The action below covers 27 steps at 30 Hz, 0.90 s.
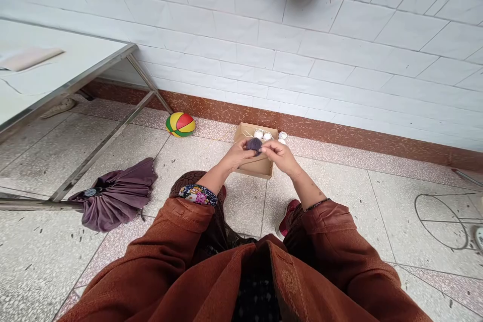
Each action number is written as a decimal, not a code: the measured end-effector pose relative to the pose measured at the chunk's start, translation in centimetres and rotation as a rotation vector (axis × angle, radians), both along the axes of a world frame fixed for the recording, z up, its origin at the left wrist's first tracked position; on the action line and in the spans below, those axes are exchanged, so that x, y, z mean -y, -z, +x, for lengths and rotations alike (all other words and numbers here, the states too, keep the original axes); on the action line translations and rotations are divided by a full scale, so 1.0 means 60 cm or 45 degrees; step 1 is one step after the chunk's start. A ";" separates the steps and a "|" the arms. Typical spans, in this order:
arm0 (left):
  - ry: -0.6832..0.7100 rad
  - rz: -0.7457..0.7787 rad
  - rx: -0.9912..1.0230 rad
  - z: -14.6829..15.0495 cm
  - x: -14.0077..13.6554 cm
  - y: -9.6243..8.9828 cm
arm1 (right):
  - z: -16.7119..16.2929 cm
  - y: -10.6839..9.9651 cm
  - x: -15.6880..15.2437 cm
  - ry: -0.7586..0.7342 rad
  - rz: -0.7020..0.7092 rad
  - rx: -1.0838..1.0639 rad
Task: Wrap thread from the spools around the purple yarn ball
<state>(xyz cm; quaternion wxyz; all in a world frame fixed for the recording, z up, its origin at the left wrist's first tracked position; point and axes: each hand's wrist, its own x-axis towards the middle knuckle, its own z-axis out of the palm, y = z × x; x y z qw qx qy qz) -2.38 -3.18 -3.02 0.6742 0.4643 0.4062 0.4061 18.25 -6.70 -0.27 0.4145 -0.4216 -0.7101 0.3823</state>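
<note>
Jacket point(177, 276) nearest. Left hand point(237, 155) fingers clamped on dark ball point(254, 145); right hand point(281, 156) pinched together at its edge; white balls point(258, 134) already in box point(260, 168).

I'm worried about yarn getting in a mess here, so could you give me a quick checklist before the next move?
1. Dark yarn ball supported: ok, the left hand holds it.
2. Right hand at the ball: ok, its fingers are at the ball's right edge.
3. Strand pinched in those fingers: cannot tell, too small.
4. Cardboard box below the hands: ok, on the floor.
5. White balls all inside the box: not ok, some lie beyond its right edge.
6. Colorful ball apart from the box: ok, off to its left.
</note>
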 end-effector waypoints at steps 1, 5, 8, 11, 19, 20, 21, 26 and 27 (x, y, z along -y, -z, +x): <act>0.074 -0.014 -0.027 -0.001 0.005 -0.003 | 0.006 -0.001 -0.007 0.078 0.015 -0.041; 0.320 -0.096 0.060 -0.005 0.017 -0.013 | 0.016 0.021 -0.037 0.378 0.012 -0.045; 0.359 -0.131 0.303 -0.003 0.017 -0.015 | 0.007 0.049 -0.045 0.491 -0.105 0.051; 0.262 -0.114 0.426 0.004 0.009 -0.015 | -0.008 0.074 -0.036 0.477 -0.215 0.185; -0.153 -0.016 0.315 0.010 -0.019 0.002 | -0.026 0.079 0.000 0.042 -0.114 0.423; -0.192 -0.004 0.269 0.009 -0.021 0.005 | -0.026 0.073 0.004 -0.051 -0.077 0.421; -0.223 0.003 0.218 0.008 -0.022 0.008 | -0.026 0.066 0.007 -0.147 -0.040 0.406; -0.188 0.015 0.000 0.011 -0.014 0.011 | -0.018 0.019 0.014 -0.207 0.082 0.217; -0.134 0.017 -0.019 0.013 -0.010 0.009 | -0.013 0.012 0.012 -0.127 0.096 0.158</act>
